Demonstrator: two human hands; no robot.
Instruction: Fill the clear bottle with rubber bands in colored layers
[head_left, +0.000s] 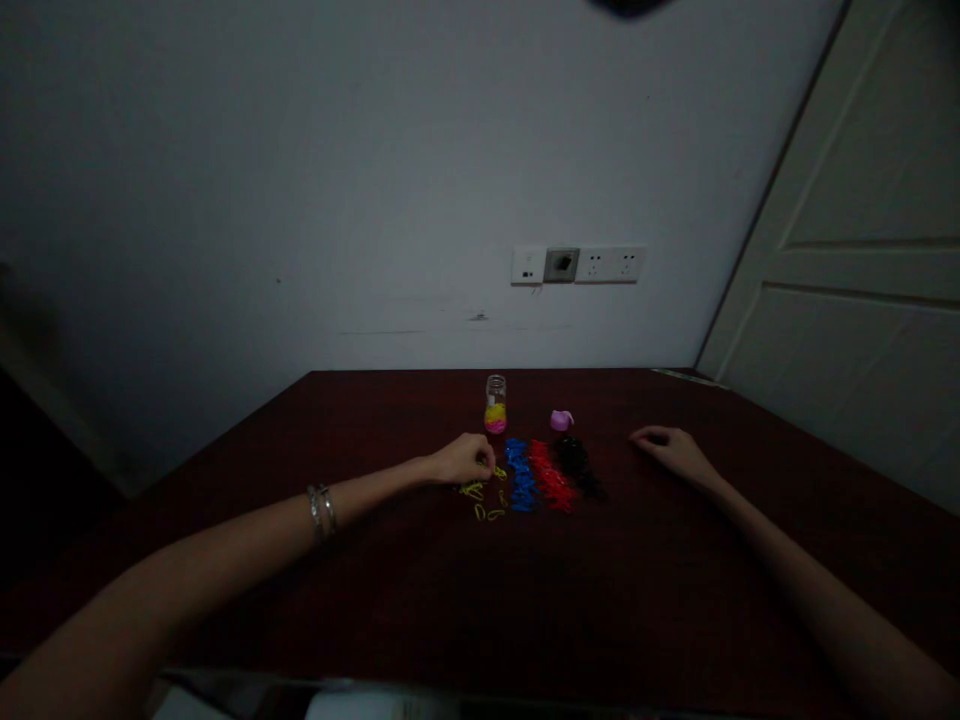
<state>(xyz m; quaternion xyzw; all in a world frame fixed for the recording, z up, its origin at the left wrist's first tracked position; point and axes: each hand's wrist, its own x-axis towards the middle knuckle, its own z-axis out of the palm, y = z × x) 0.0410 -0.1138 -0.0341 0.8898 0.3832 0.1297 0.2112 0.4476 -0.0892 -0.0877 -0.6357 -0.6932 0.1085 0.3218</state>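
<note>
My left hand [465, 460] is closed, its fingertips pinched at the small yellow rubber bands [474, 490] on the table. A yellow band sticks out beside the fingertips; the exact grip is partly hidden. Rows of blue rubber bands [521, 476], red rubber bands [552, 477] and black rubber bands [576, 462] lie to the right of that hand. Behind them stands an upright clear jar [496, 405], uncapped, with yellow and pink contents. My right hand [677, 453] rests on the table beyond the black bands, loosely curved, thumb and fingers apart, holding nothing visible.
A pink lid [561, 420] lies right of the jar on the dark reddish table [570, 600]. The table's back edge meets a wall [375, 200] with a row of sockets [577, 265]. A pale panelled door [862, 250] stands at the right.
</note>
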